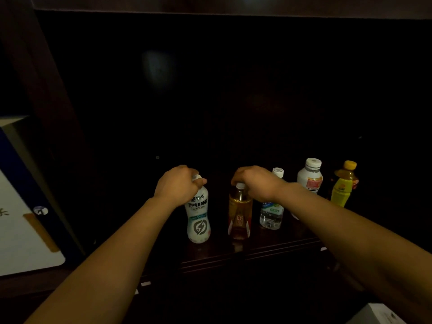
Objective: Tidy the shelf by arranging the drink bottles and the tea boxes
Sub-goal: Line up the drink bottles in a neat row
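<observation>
Several drink bottles stand upright in a row on the dark wooden shelf. My left hand grips the cap and neck of the white electrolyte drink bottle. My right hand grips the cap of the amber tea bottle. To the right stand a clear water bottle, a white bottle with a red label and a yellow tea bottle. My right forearm crosses in front of the water bottle and the white bottle.
The shelf's back is very dark and shows nothing. A white and blue box leans at the left edge. A white box corner shows at the bottom right. The shelf's front edge runs below the bottles.
</observation>
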